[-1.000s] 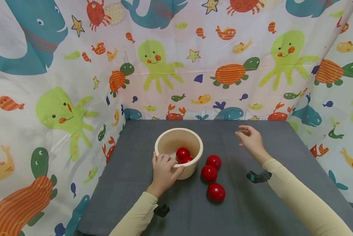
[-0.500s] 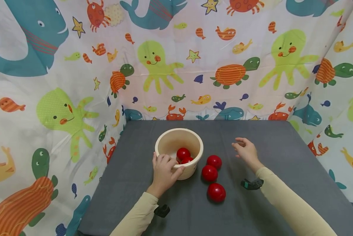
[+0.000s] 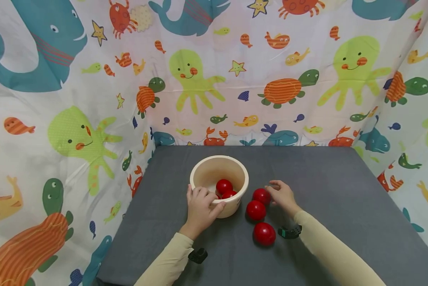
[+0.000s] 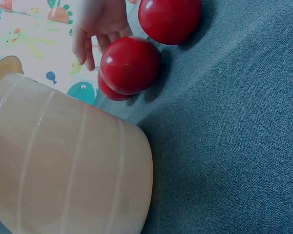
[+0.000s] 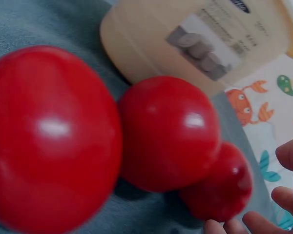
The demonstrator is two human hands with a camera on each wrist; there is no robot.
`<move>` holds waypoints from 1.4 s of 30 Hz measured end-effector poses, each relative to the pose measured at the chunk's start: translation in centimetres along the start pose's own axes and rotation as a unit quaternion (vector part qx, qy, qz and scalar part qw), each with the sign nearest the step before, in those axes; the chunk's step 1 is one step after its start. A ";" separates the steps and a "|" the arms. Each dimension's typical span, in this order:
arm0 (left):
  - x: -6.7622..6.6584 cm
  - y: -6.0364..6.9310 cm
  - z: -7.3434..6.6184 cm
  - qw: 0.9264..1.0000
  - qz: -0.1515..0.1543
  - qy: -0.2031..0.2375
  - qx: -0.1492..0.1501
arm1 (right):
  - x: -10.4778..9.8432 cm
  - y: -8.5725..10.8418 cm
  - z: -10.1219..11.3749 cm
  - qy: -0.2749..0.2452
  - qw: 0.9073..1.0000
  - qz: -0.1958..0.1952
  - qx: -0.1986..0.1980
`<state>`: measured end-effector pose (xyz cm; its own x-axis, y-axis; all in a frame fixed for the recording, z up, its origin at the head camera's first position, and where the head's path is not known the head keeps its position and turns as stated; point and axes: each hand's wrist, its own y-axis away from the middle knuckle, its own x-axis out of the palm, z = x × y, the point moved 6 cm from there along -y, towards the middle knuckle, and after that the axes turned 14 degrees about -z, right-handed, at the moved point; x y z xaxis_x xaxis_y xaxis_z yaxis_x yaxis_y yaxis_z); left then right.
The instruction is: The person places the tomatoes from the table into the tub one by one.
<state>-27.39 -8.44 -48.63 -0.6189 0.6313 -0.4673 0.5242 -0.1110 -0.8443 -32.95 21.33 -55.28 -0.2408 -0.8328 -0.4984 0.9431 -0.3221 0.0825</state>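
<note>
My left hand holds the near left rim of a cream plastic tub, fingers over the edge and thumb along the outside. Inside sit several glossy red balls, partly hidden by the rim and each other. Right of the tub, three more red balls lie in a rough line: a far one, a middle one and a near one. My right hand is at the right side of the far ball, fingers loosely bent with nothing gripped. In the right wrist view, its fingertips appear beside that ball; contact is unclear.
A dark grey cloth covers the table. Behind it and along both sides hangs a white curtain printed with sea animals. Both wrists wear dark bands, the left one and the right one.
The right hand has come left and toward me, from right of the balls to the far ball's side. The left hand, tub and balls have stayed in place.
</note>
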 end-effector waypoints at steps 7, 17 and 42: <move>0.1 0.0 0.1 1.000 0.003 -0.001 -0.004 | 1.7 -0.1 -0.5 0.021 1.000 -0.007 0.011; 0.2 0.0 0.1 1.000 -0.002 -0.004 0.002 | 2.8 -0.2 -0.9 0.044 0.999 -0.028 0.010; 0.2 0.1 0.1 1.000 0.006 -0.003 -0.003 | 1.4 -0.7 -0.7 -0.018 0.999 -0.039 0.032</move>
<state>-27.54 -8.40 -48.87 -0.6155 0.6257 -0.4793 0.5354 -0.1144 -0.8368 -33.81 20.76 -56.62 -0.3226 -0.8196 -0.4735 0.9049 -0.4138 0.0996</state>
